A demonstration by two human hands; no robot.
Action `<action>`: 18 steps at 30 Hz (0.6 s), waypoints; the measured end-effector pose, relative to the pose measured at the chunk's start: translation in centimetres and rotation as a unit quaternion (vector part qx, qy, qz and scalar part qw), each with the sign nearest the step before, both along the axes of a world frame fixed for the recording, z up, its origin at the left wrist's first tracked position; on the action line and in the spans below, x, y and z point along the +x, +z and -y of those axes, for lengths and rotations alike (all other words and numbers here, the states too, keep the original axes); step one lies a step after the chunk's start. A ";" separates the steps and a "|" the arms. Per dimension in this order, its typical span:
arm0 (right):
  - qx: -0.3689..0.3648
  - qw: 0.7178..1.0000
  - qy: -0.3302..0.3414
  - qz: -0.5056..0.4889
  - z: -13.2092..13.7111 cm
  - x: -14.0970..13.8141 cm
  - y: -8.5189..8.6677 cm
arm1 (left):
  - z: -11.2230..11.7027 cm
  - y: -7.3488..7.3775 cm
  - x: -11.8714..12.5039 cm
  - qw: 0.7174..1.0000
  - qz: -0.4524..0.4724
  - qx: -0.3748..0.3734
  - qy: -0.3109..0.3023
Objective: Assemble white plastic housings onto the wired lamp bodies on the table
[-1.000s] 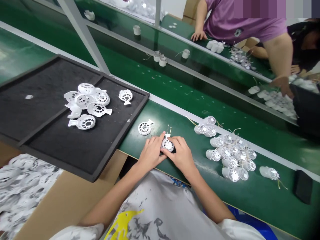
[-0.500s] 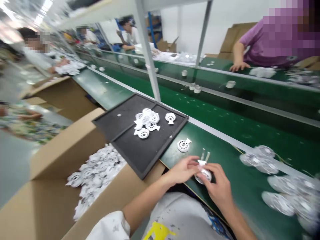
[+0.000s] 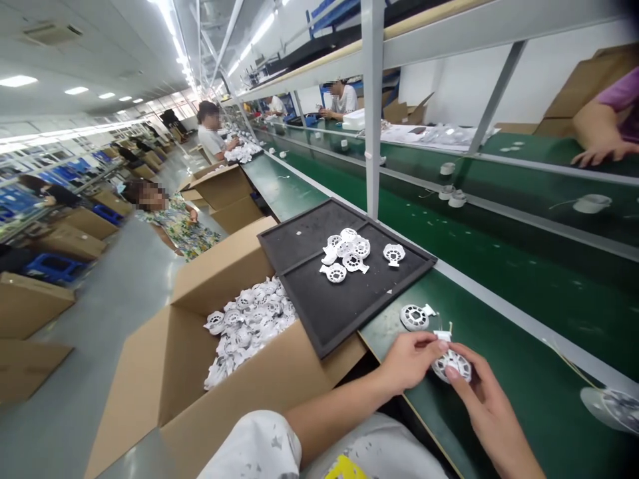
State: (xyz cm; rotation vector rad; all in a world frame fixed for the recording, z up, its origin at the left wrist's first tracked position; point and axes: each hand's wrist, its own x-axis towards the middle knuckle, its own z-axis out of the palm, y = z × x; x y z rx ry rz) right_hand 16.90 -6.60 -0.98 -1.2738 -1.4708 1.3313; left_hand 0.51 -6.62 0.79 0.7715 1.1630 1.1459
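shirt (image 3: 384, 444): pale, grey marks | print (image 3: 344, 468): bright yellow | sleeve (image 3: 252, 444): short, white, grey-patched

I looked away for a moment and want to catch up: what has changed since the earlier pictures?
The view has swung left, bringing much more of the cardboard box into frame. The left hand has shifted from beside the held white part up to its tab. The right hand still holds its round end. The loose part and the pile on the black tray stayed put.
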 end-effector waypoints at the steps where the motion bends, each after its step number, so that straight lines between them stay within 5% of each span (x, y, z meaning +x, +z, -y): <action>1: -0.010 1.000 -0.006 -0.012 -0.2 0.0 0.6 | -0.3 0.4 -0.1 1.000 0.003 0.006 -0.007; 7: -0.050 0.997 0.024 -0.048 -2.2 -0.9 3.6 | -1.3 3.2 -2.7 0.992 0.012 0.070 -0.106; 11: -0.010 0.998 0.032 -0.058 -3.6 -2.5 4.0 | -2.6 5.1 -5.7 0.975 -0.121 0.112 -0.150; 15: 0.068 0.996 0.003 -0.058 -5.8 -4.0 3.1 | -5.6 7.7 -7.9 0.912 -0.303 0.173 -0.213; 18: 0.179 0.982 -0.050 -0.009 -7.9 -5.1 2.6 | -9.9 9.4 -8.4 0.853 -0.361 0.252 -0.282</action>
